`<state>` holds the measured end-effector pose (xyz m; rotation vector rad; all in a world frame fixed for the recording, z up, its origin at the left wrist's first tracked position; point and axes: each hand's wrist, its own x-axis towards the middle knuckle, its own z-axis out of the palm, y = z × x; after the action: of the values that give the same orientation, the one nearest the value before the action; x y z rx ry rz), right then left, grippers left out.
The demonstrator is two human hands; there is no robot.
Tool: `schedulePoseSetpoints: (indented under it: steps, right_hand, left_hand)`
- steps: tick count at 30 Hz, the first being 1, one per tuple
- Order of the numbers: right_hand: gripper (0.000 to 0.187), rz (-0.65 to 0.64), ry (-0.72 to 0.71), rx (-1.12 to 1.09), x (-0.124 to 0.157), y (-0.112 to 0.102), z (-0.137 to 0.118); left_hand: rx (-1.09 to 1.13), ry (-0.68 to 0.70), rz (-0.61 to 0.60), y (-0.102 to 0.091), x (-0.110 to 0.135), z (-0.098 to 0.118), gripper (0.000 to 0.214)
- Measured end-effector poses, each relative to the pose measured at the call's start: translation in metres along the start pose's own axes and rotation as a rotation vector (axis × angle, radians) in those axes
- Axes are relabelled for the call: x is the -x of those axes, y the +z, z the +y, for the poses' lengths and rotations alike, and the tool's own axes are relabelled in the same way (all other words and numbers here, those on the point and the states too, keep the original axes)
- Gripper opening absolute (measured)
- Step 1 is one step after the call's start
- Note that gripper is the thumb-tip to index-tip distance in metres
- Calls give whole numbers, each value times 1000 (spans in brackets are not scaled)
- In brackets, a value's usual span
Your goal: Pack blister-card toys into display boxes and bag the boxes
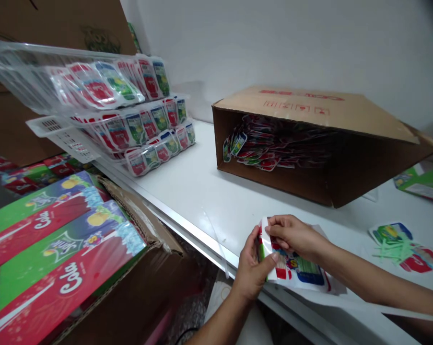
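Observation:
My left hand (pixel 251 268) and my right hand (pixel 296 235) both grip a small stack of flat printed packets (pixel 298 274) in red, green and blue. The stack rests at the near edge of the white table (pixel 209 191). My left thumb presses its left end, and my right fingers pinch its top left corner. A clear plastic sleeve (pixel 331 287) lies under the stack.
A brown carton (pixel 310 143) lies on its side behind my hands, with more packets inside. Clear trays (pixel 104 86) stacked with packets stand at the left. Cola display cards (pixel 58 258) fill a box below left. Loose packets (pixel 405 244) lie at the right.

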<state>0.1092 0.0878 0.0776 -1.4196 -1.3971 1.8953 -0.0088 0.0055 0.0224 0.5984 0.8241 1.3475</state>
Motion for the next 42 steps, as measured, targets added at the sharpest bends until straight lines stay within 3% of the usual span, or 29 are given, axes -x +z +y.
schedulePoseSetpoints:
  steps: [4,7,9,12,14,15,19,23,25,28,32,34,35,38,42]
  right_hand:
    - [20,36,38,9,-5,6,-2]
    - [25,35,22,180,2,-4,-16]
    - [28,169,-119,318,17,-26,-25]
    - [31,507,-369,331,47,-72,-16]
    - [38,594,-336,136,64,-94,7]
    - [42,573,-265,19,68,-99,22]
    - [54,404,-44,-219,64,-81,69]
    - [52,458,-122,-125,51,-55,70]
    - [48,494,-197,-19,50,-54,65]
    - [48,493,-249,26,53,-59,61]
    - [56,440,-177,-110,62,-61,65]
    - [58,392,-153,-186,67,-59,69]
    - [57,375,-152,-218,69,-58,71]
    - [55,368,-184,-287,74,-56,76]
    - [53,420,-211,-269,74,-55,82]
  left_hand:
    - [-101,-6,184,8,-8,5,49]
    - [-198,5,188,10,-15,12,45]
    - [-263,12,171,9,-18,17,44]
    - [-389,47,164,9,-20,19,39]
    - [-463,67,163,10,-20,17,37]
    - [-487,76,167,10,-21,15,36]
    - [-550,121,234,14,-21,9,33]
    - [-707,267,279,15,-20,12,14]
    - [-842,389,229,14,-20,15,7]
    - [-1093,572,88,11,-21,24,13]
    - [-1317,762,-334,17,-31,40,25]
    - [-1301,710,-495,31,-38,46,25]
    - [-1268,638,-509,40,-43,48,24]
    - [-1099,288,-367,73,-58,44,10]
    - [-872,-213,-222,103,-79,26,22]
